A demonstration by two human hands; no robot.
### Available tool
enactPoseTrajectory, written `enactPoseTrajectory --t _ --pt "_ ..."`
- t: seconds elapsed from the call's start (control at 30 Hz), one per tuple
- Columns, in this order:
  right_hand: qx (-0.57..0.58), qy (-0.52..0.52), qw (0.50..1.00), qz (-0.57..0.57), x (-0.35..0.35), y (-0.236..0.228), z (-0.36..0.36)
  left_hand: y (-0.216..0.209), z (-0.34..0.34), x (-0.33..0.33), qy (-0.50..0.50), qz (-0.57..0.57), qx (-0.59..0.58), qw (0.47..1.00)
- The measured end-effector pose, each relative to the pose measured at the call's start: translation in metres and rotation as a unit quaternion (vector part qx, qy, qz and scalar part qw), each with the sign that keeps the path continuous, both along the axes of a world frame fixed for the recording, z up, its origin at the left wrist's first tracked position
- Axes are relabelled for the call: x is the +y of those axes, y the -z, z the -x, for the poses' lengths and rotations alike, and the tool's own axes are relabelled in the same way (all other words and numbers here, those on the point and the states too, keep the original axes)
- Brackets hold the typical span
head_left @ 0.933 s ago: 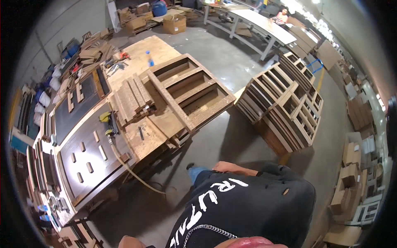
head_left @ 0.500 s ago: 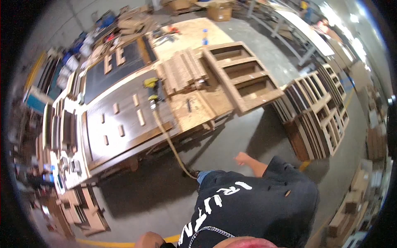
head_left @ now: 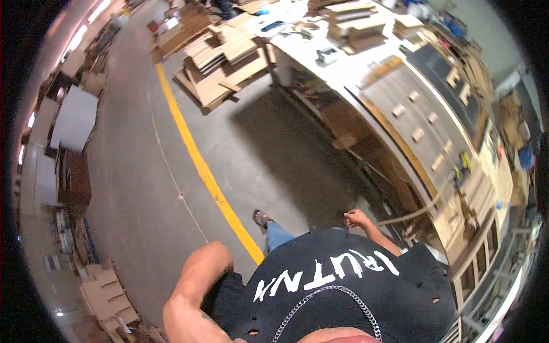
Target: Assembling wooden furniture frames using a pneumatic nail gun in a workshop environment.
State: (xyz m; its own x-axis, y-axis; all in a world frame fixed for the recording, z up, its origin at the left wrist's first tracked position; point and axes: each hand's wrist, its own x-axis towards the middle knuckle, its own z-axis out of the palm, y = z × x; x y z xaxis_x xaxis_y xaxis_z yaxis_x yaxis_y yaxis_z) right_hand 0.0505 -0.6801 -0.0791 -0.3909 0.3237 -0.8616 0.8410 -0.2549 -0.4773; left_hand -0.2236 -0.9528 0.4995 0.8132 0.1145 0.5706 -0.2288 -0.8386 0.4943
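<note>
My right hand (head_left: pixel 357 218) hangs in front of my body at hip height, its fingers curled in with nothing seen in them. It is near the side of a workbench but apart from it. On the left, my left arm is bent and swung forward, and my left hand (head_left: pixel 216 252) is a blur whose fingers I cannot make out. No object shows by it. Across the bench lies a dark brown wooden panel (head_left: pixel 394 86) with several small wood blocks (head_left: pixel 398 110) on it. A yellow-green power tool (head_left: pixel 462 164) rests at the panel's right end, with a hose (head_left: pixel 414 214) hanging over the edge.
A yellow floor line (head_left: pixel 197 157) runs ahead, left of my foot (head_left: pixel 262 218). Beyond the bench's near corner sits a low stack of boards (head_left: pixel 220 60). Flat cardboard (head_left: pixel 108 294) lies at lower left. An open wooden frame (head_left: pixel 477 257) stands at right.
My view and body have turned left, so the bench now lies to my right. My left arm has swung up into view. My right hand still hangs with curled fingers.
</note>
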Motion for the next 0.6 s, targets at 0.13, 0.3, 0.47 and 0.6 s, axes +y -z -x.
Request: enactPoseTrajectory --t 0.13,0.3,0.47,0.6 --pt "-0.075 -0.100 0.992 -0.013 -0.059 0.009 0.095 -0.013 0.081 -0.106 -0.032 0.207 0.019 0.978" --pt "0.028 -0.310 0.935 -0.168 -0.131 -0.020 0.215 -0.020 0.207 -0.156 0.057 0.413 0.068 0.906" --pt "0.037 -0.177 0.974 -0.135 -0.139 -0.047 0.295 0.006 0.296 -0.150 0.032 0.212 -0.037 0.976" --pt "0.004 -0.019 0.999 -0.037 -0.130 -0.034 0.301 0.001 0.375 -0.099 0.110 0.132 0.023 0.985"
